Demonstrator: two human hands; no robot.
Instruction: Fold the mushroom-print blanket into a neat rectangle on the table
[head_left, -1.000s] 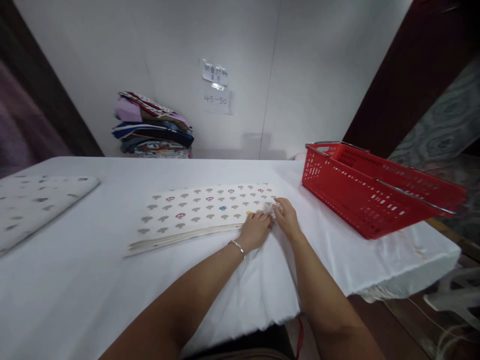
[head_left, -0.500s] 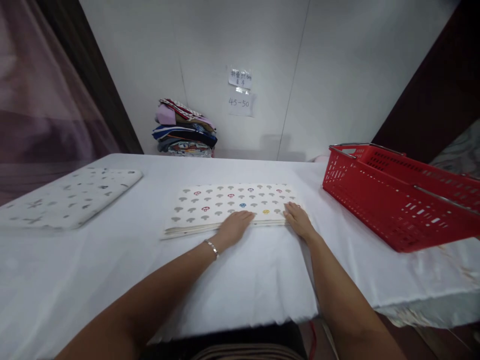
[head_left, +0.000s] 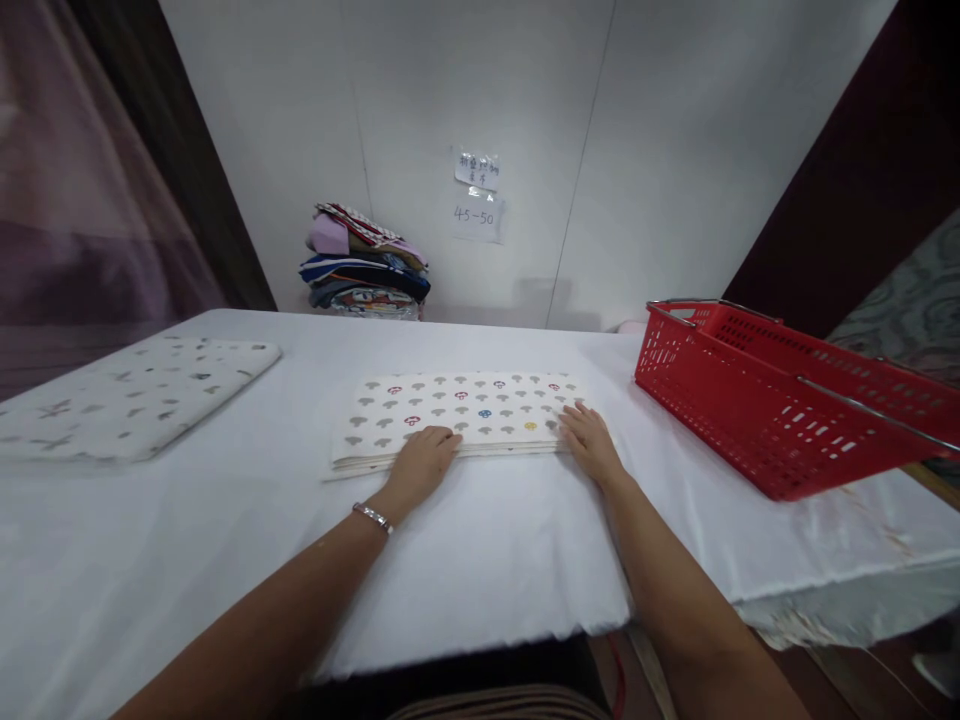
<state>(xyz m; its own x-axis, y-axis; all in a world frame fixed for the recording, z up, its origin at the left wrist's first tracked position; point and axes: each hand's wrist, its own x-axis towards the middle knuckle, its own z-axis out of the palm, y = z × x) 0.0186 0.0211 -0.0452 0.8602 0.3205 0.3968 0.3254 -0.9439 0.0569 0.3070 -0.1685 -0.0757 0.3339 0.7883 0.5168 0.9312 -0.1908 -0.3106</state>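
Observation:
A folded cream cloth [head_left: 465, 408] printed with grey, red, blue and yellow mushrooms lies flat in front of me, its layered edge facing my body. My left hand [head_left: 424, 462] rests on that near edge, left of the middle, fingers stretched out over the fabric. On the right end of the cloth lies my right hand [head_left: 590, 440], palm down with its fingers extended. Neither hand grips anything. A silver bracelet [head_left: 373, 517] circles my left wrist.
The table wears a white cloth [head_left: 480, 560]. At the left lies another folded patterned cloth [head_left: 142, 395]. A red plastic basket [head_left: 750, 410] with metal handles stands at the right. Behind the table is a stack of folded fabrics [head_left: 365, 262] by the wall, with paper signs [head_left: 478, 215].
My left hand has slid left along the near edge of the mushroom-print cloth. My right hand stays at its right end. The view has shifted slightly.

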